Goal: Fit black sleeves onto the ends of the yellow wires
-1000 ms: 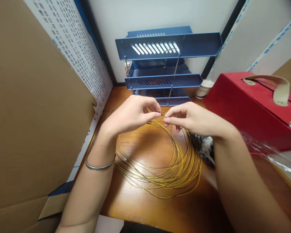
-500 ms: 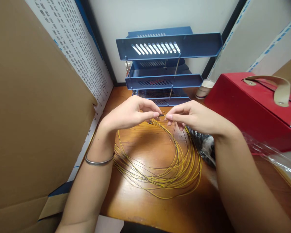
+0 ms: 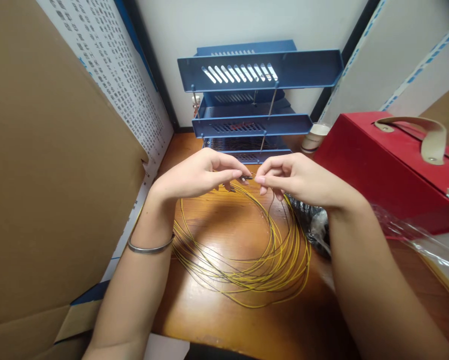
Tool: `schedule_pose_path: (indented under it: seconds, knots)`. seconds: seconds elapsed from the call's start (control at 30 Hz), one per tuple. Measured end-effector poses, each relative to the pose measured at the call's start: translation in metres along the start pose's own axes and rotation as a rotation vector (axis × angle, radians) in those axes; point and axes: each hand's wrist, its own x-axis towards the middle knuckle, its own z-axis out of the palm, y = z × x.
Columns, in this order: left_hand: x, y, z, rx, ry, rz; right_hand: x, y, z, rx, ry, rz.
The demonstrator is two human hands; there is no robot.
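Above the coil, my left hand (image 3: 204, 175) pinches a small black connector (image 3: 248, 177) between thumb and fingers. Opposite it, my right hand (image 3: 294, 177) has its thumb and forefinger closed on a thin wire end at the connector's right side. Fingers hide much of where the two meet, so I cannot tell whether the wire sits inside the connector. Below both hands, a loose coil of yellow and black wires (image 3: 243, 280) lies on the wooden table (image 3: 217, 230). Several dark-tipped wire ends gather under my left fingers.
A blue tiered tray rack (image 3: 307, 67) stands at the back, with a paper cup (image 3: 315, 138) beside it. To the right are a red box (image 3: 382, 170) with a handle and a black plastic bag (image 3: 314, 230). Cardboard (image 3: 59, 175) walls the left side.
My left thumb and fingers have shifted slightly on the connector, which looks tilted differently. My right hand stays pinched in nearly the same spot. The coil has not visibly moved.
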Motion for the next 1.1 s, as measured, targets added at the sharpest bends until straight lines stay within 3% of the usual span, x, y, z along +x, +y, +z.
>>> schedule_pose_path:
  seconds: [0.23,0.5,0.77,1.1]
  knots:
    - [0.0024,-0.0048,0.001,0.068,0.01,0.055,0.0007,0.0009,-0.0009,0.027,-0.001,0.007]
    - [0.0032,-0.0033,0.0026,0.092,-0.018,-0.016,0.0003,-0.0006,-0.0012,-0.006,-0.026,0.022]
    - [0.0019,-0.0017,0.0025,0.082,-0.015,0.018,-0.0005,0.0026,-0.004,-0.02,-0.027,0.013]
    - [0.0036,-0.0033,0.0062,0.086,0.039,0.047,0.0008,0.0065,-0.0036,0.006,-0.039,-0.021]
